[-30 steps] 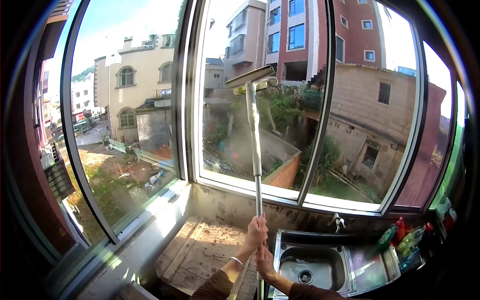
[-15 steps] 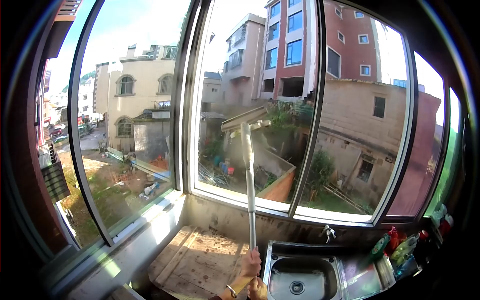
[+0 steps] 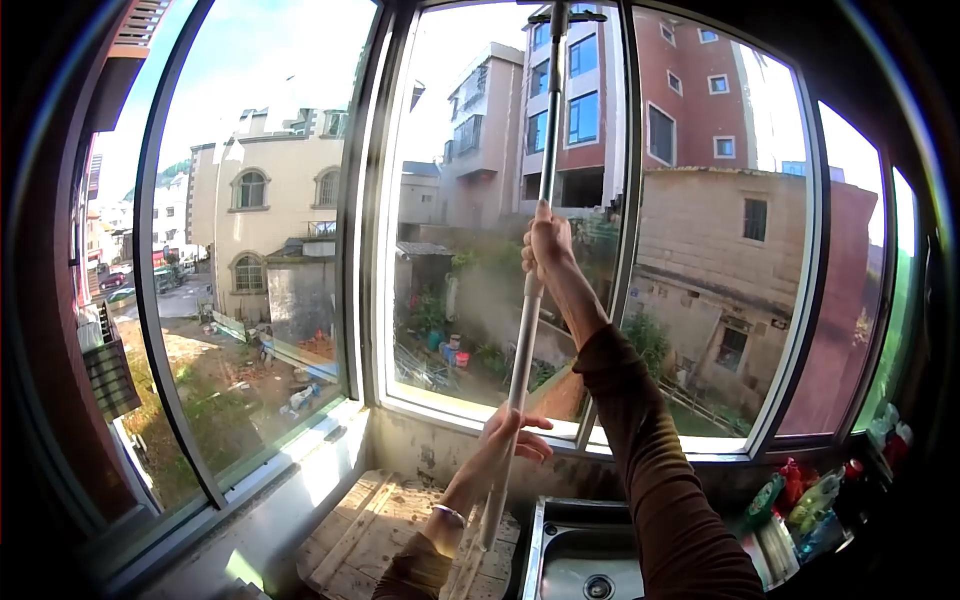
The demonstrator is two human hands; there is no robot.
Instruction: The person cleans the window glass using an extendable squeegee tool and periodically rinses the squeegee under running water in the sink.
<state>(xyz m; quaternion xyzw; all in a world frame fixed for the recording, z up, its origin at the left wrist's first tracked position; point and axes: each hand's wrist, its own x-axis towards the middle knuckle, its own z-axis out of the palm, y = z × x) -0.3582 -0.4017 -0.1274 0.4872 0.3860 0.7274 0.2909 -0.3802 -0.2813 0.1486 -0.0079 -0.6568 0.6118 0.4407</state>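
Note:
A long-handled window squeegee stands nearly upright in front of the middle pane, its pale pole (image 3: 526,340) leaning slightly right at the top. The squeegee head (image 3: 585,17) is high up, partly cut off by the top of the view. My right hand (image 3: 548,243) is wrapped round the upper pole, arm stretched up. Lower down, my left hand (image 3: 500,437) touches the pole, which crosses its palm; the fingers extend past it, apart and not wrapped round. The window pane (image 3: 480,210) behind looks hazy in the middle.
A steel sink (image 3: 575,555) lies below at the right, beside a stained wooden board (image 3: 345,530). Bottles and bags (image 3: 800,500) crowd the right corner. Window frames (image 3: 360,200) and a sill (image 3: 290,455) enclose the space; buildings stand outside.
The squeegee head has gone up from mid-pane to the top. My right hand has risen high on the pole; my left has come up and its fingers are stretched out.

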